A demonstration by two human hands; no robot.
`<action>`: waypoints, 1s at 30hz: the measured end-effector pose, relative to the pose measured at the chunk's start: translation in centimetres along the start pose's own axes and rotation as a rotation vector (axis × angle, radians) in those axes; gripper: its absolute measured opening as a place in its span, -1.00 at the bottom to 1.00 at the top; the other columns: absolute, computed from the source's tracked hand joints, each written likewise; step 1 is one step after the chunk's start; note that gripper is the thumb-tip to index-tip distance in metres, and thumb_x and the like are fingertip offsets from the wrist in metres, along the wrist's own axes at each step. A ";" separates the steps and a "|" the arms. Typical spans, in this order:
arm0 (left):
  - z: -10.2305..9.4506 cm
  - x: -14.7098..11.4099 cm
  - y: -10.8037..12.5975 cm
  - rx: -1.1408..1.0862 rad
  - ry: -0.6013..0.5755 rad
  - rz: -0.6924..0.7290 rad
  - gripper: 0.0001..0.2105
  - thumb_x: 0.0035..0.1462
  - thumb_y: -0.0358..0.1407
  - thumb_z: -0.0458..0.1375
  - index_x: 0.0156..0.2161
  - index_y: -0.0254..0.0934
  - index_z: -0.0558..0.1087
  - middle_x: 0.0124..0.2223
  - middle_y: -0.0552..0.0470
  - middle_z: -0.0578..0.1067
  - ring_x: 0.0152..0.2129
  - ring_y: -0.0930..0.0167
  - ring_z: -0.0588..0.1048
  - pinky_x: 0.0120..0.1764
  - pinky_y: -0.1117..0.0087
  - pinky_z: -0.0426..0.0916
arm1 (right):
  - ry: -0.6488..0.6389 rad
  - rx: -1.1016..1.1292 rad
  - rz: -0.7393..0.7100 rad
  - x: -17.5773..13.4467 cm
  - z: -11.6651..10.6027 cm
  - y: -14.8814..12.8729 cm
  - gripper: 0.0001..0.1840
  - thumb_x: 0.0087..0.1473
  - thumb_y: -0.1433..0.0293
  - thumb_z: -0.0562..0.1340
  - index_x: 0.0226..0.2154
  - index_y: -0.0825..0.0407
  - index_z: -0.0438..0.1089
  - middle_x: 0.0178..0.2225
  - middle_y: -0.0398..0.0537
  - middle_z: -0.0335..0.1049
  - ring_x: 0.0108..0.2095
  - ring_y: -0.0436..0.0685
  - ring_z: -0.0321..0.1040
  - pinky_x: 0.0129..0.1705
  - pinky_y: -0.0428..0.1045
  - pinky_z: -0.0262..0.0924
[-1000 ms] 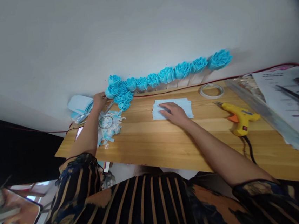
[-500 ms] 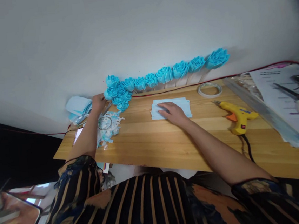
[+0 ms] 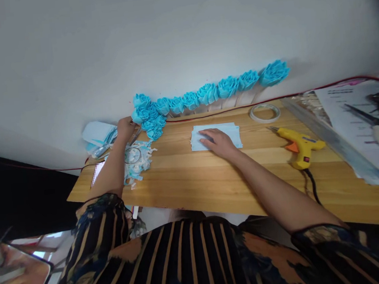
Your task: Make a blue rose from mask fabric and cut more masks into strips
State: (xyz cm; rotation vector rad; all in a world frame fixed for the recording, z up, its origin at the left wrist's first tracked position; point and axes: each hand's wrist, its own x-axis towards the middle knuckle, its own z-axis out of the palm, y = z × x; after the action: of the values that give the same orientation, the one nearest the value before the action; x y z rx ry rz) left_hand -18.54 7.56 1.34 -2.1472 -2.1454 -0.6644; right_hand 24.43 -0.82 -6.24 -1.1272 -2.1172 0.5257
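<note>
My left hand (image 3: 126,128) reaches to the back left of the table, beside a cluster of blue ruffled flowers (image 3: 153,118). Its fingers are mostly hidden from me, so I cannot see whether they hold anything. A thin greyish item (image 3: 137,135) lies just right of that wrist. On a stack of pale blue sheets (image 3: 196,142) in the middle of the table, my right hand (image 3: 220,142) rests with its fingers stretched out. Below the left hand is a heap of blue and white scraps (image 3: 141,162), with a thin ring (image 3: 132,156) on top.
A row of blue flowers (image 3: 207,94) runs along the wall. To the right are a tape roll (image 3: 264,113), a yellow glue gun (image 3: 302,145), a clear ruler-like strip (image 3: 329,135), papers (image 3: 336,116) and scissors (image 3: 371,122). Folded pale blue pieces (image 3: 98,132) sit far left.
The view has shifted very slightly. Both hands stay in nearly the same places, the right one still resting on the sheets.
</note>
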 end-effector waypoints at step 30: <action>3.2 -19.5 20.4 -0.612 0.072 0.324 -0.71 0.15 -0.51 0.07 -0.18 -0.25 0.63 -0.23 -0.03 0.67 -0.27 0.37 0.62 -0.18 0.37 0.48 | -0.167 -0.361 -0.096 0.0 -0.3 -1.9 -0.63 0.23 0.34 0.17 0.02 0.10 0.51 0.12 0.13 0.47 0.12 0.36 0.33 0.17 0.22 0.23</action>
State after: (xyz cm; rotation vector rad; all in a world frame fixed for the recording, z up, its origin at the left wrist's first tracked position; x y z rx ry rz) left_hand 2.85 -10.84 -2.24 -2.6018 -1.6314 -1.4767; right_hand 23.60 -1.83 -4.84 -1.2007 -2.4666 0.2006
